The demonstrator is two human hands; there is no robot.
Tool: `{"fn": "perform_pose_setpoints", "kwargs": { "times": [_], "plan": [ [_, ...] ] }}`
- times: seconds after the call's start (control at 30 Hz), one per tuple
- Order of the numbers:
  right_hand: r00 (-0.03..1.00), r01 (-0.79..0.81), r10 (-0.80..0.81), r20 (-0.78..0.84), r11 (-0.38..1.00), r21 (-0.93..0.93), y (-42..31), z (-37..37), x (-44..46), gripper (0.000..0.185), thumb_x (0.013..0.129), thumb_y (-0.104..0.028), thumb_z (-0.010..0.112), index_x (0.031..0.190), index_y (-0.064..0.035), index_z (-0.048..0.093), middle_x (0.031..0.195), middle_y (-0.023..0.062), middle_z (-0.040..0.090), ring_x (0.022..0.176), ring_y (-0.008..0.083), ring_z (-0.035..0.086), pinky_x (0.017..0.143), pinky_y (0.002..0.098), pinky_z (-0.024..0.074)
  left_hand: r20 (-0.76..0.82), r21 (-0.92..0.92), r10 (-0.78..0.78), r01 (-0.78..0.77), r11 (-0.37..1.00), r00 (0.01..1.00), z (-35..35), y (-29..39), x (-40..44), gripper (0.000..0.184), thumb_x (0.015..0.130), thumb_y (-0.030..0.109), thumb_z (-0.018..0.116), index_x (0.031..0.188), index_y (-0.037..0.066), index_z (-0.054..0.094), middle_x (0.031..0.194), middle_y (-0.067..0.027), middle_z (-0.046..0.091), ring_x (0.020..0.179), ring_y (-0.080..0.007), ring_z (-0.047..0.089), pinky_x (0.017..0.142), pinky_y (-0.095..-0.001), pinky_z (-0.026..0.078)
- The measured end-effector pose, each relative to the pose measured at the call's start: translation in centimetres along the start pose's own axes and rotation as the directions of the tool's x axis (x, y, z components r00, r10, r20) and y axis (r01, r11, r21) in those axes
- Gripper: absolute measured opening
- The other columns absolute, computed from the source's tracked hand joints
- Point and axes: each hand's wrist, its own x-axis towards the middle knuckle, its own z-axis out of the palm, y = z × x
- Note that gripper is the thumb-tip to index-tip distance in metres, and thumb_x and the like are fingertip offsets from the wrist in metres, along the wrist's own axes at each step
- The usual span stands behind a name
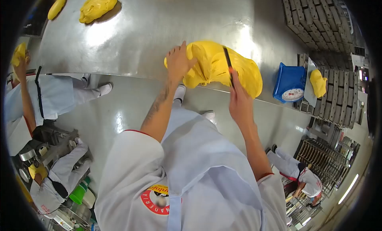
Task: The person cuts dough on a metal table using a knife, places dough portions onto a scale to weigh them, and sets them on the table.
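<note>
White-sleeved, both arms (155,115) reach forward; the left hand (180,64), fingers loosely spread, touches the left end of the dough (217,65), while the right hand (240,95) grips a black knife (227,57) across it. Glossy, yellow and folded, the dough lies along the tabletop's (159,26) near edge, left of a blue scale (287,79).
</note>
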Motion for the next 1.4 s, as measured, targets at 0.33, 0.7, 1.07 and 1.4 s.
{"fn": "perform_pose_setpoints", "kwargs": {
  "times": [0.33, 0.7, 1.07, 1.4],
  "plan": [
    [0.967, 0.179, -0.11, 0.228, 0.934, -0.31, 1.6, 13.4, 5.9, 0.066, 0.085, 0.0, 0.055, 0.148, 0.0023, 0.039, 0.076, 0.0268, 0.062, 0.068, 0.0422, 0.065, 0.059, 0.0503, 0.0532, 0.066, 0.044, -0.006, 0.003, 0.999, 0.998, -1.0, -6.8, -1.3, 0.055, 0.071, 0.039, 0.079, 0.118, 0.011, 0.069, 0.109, -0.0109, 0.069, 0.106, -0.0324, 0.063, 0.096, -0.0475, 0.046],
    [0.883, -0.374, 0.396, 0.254, 0.918, -0.131, 14.3, 2.1, -16.9, 0.078, 0.087, 0.005, 0.054, 0.157, -0.0204, 0.03, 0.081, 0.0228, 0.066, 0.079, 0.0392, 0.066, 0.073, 0.0495, 0.0519, 0.269, 0.088, 0.309, -0.343, 0.935, 0.912, -4.4, -8.4, -0.6, 0.066, 0.069, 0.029, 0.074, 0.127, 0.001, 0.059, 0.107, -0.0205, 0.069, 0.105, -0.0353, 0.066, 0.095, -0.0416, 0.051],
    [0.405, -0.743, 0.909, 0.097, 0.265, 0.614, 26.5, 0.3, -39.2, 0.055, 0.104, -0.009, 0.044, 0.155, -0.0247, 0.036, 0.066, 0.0006, 0.048, 0.045, 0.0098, 0.049, 0.04, 0.0325, 0.0514, 0.25, -0.621, -0.292, 0.385, 0.683, 0.923, -16.4, 2.1, -21.9, 0.074, 0.068, 0.016, 0.067, 0.136, -0.002, 0.046, 0.124, -0.0179, 0.06, 0.114, -0.0331, 0.061, 0.096, -0.0482, 0.052],
    [0.335, -0.503, 0.942, 0.023, 0.158, 0.85, 34.1, 0.6, -47.5, 0.055, 0.104, -0.01, 0.043, 0.156, -0.0263, 0.034, 0.067, 0.0009, 0.047, 0.046, 0.0109, 0.05, 0.041, 0.0322, 0.0517, 0.009, -0.449, 0.453, -0.401, 0.799, 0.891, -7.1, 34.8, -10.6, 0.066, 0.074, 0.014, 0.075, 0.132, -0.008, 0.054, 0.116, -0.0141, 0.064, 0.102, -0.0225, 0.064, 0.089, -0.0337, 0.052]
  ]
}}
